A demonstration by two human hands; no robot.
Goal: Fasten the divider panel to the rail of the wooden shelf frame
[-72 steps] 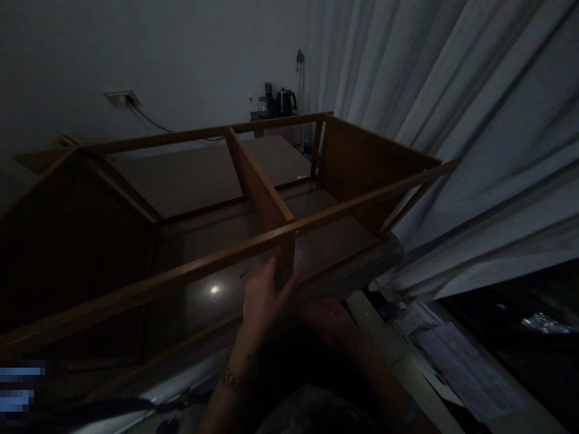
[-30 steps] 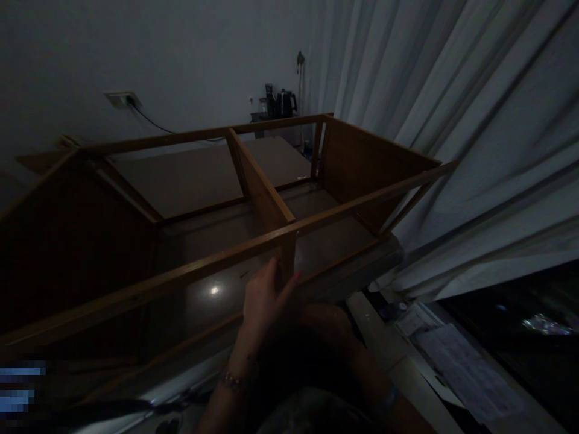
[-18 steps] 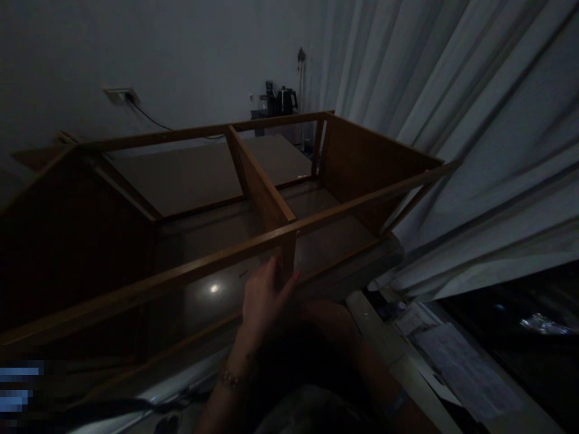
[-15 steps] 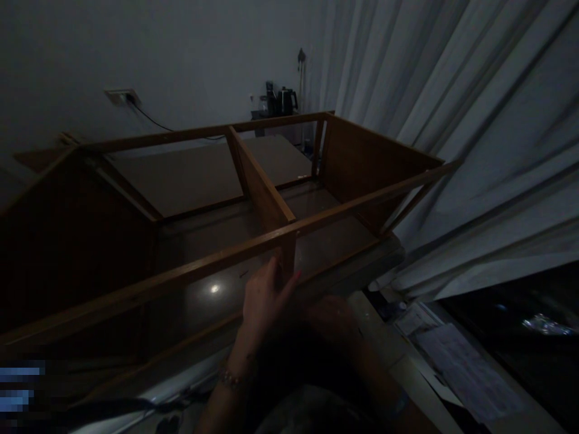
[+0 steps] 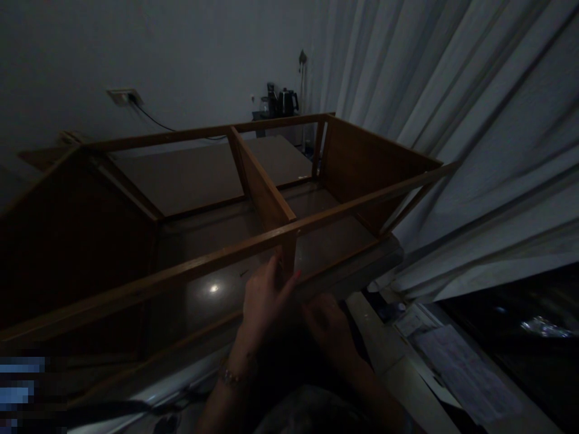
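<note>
Gripping the middle upright [image 5: 289,252] of the wooden frame [image 5: 260,187] beside the white curtain [image 5: 452,108] with the left hand [image 5: 262,295], closed round the wood just below the near rail [image 5: 371,199]. Holding the right hand [image 5: 328,322] loosely curled nearby; cannot tell whether around anything.

Dim; glaring in one round spot off glossy base panel [image 5: 203,235], near-black at left end panel [image 5: 76,253], pixelated bottom-left.

Kettle [image 5: 286,103] stands behind the frame [image 5: 261,188]; curtain [image 5: 456,102] hangs right.
</note>
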